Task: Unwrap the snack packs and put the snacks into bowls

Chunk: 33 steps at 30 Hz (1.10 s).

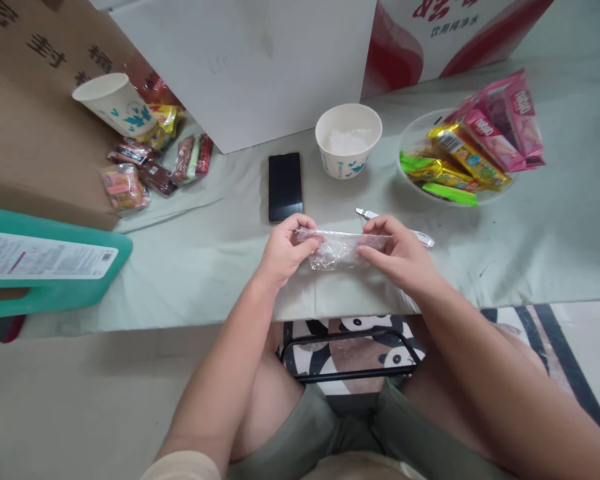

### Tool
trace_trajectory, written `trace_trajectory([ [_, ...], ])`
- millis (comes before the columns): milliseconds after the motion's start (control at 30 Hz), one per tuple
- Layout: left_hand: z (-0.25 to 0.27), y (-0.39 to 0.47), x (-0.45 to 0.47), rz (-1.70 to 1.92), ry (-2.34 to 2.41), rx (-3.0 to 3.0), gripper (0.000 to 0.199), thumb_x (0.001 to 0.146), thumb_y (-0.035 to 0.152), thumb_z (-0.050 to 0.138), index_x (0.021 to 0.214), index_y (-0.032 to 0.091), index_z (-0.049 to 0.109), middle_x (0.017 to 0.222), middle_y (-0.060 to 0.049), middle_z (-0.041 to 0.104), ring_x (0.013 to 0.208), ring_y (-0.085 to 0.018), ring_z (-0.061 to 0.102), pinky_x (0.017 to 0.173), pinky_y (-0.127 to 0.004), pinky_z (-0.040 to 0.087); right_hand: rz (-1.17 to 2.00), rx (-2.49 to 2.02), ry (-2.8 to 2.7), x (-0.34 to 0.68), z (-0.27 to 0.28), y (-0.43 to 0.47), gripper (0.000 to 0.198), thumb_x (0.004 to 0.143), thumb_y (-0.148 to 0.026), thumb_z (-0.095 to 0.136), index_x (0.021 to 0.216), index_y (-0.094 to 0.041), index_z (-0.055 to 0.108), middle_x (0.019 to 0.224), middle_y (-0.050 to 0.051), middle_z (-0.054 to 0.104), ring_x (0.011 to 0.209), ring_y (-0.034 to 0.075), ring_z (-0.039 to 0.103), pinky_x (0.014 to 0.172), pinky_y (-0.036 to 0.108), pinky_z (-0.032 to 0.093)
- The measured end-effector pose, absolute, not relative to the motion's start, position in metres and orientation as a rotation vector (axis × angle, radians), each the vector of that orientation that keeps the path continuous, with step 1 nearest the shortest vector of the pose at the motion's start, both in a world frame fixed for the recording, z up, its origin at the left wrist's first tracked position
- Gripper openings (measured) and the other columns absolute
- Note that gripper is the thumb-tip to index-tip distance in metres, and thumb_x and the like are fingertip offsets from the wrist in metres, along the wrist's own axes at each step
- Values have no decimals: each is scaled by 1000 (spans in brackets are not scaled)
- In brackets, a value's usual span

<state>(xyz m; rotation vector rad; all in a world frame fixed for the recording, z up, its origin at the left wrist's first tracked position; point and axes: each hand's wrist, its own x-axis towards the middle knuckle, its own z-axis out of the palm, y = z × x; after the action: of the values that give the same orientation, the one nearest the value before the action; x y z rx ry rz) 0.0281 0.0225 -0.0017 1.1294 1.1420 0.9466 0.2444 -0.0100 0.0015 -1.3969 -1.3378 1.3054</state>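
Between my two hands stretches a crinkled clear plastic bag [337,250], held just above the cloth near the table's front edge. My left hand [290,250] pinches its left end between thumb and fingers. On the other end, my right hand [397,250] has its thumb and fingertips closed in the same way. A white utility knife [423,238] lies on the cloth, partly hidden behind my right hand. Just beyond my left hand rests a dark phone [285,187]. Behind the bag stands a paper bowl [349,141] with something whitish and clear inside.
At the right, a clear bowl [407,137] holds several wrapped snacks. More packets [157,177] lie at the left beside a tilted paper cup [115,103]. A white box [260,67], a cardboard box [40,133] and a green container [115,250] border the table.
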Motion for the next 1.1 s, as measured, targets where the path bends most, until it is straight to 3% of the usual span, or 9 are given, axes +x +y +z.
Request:
trace_trajectory([
  [267, 4, 20, 34, 799, 1148, 1459, 23, 69, 31, 75, 75, 19, 56, 71, 4, 56, 63, -9, 48, 60, -24, 39, 922, -1457, -1436, 238, 7, -12, 13, 75, -27, 63, 75, -24, 51, 67, -3, 54, 61, 13, 46, 61, 29, 38],
  [400, 5, 15, 36, 658, 1083, 1572, 24, 72, 35, 75, 85, 19, 63, 68, 3, 59, 61, -11, 51, 61, -25, 41, 759, -1395, -1541, 236, 4, -14, 11, 77, -23, 64, 80, -25, 53, 80, 0, 59, 76, 18, 55, 76, 35, 48],
  [533, 1, 13, 39, 678, 1082, 1476, 21, 80, 38, 70, 83, 18, 63, 62, 3, 57, 54, -9, 49, 54, -23, 38, 972, -1342, -1296, 233, -4, -17, 45, 80, -36, 70, 120, -30, 50, 115, 6, 61, 105, 22, 62, 89, 38, 53],
  [667, -1, 12, 43, 739, 1059, 1399, 26, 79, 41, 73, 82, 18, 61, 66, 0, 62, 58, -11, 56, 55, -23, 43, 1293, -1292, -1137, 229, -5, -17, 76, 75, -44, 78, 139, -30, 37, 116, 8, 64, 103, 24, 66, 85, 39, 57],
  [733, -2, 11, 44, 707, 1054, 1422, 24, 80, 39, 72, 81, 18, 61, 68, 0, 63, 60, -11, 57, 57, -23, 44, 1366, -1282, -1167, 228, -1, -16, 68, 74, -44, 80, 131, -26, 48, 112, 8, 68, 100, 25, 68, 86, 40, 56],
  [800, -2, 9, 45, 677, 1043, 1452, 21, 82, 35, 70, 77, 17, 59, 69, 1, 61, 60, -10, 56, 58, -23, 43, 1399, -1303, -1244, 227, 4, -15, 42, 76, -44, 77, 109, -22, 61, 102, 8, 71, 93, 24, 68, 84, 40, 55],
  [900, -1, 9, 45, 671, 1018, 1443, 19, 82, 33, 68, 78, 17, 59, 64, 3, 57, 56, -9, 51, 54, -22, 40, 1425, -1346, -1307, 230, 8, -13, 25, 76, -42, 74, 83, -21, 63, 82, 5, 70, 77, 21, 64, 74, 37, 53],
  [1033, 3, 13, 44, 722, 983, 1303, 25, 82, 35, 72, 98, 21, 58, 56, 7, 54, 47, -8, 46, 49, -22, 36, 1471, -1355, -1197, 232, 5, -14, 24, 74, -39, 74, 88, -22, 65, 77, 3, 67, 68, 17, 60, 65, 32, 50],
  [1100, 3, 15, 44, 754, 943, 1235, 27, 81, 37, 74, 96, 23, 57, 55, 8, 53, 46, -8, 47, 48, -22, 38, 1471, -1327, -1137, 232, 1, -15, 22, 74, -38, 73, 86, -22, 65, 75, 1, 66, 66, 16, 58, 64, 32, 49],
])
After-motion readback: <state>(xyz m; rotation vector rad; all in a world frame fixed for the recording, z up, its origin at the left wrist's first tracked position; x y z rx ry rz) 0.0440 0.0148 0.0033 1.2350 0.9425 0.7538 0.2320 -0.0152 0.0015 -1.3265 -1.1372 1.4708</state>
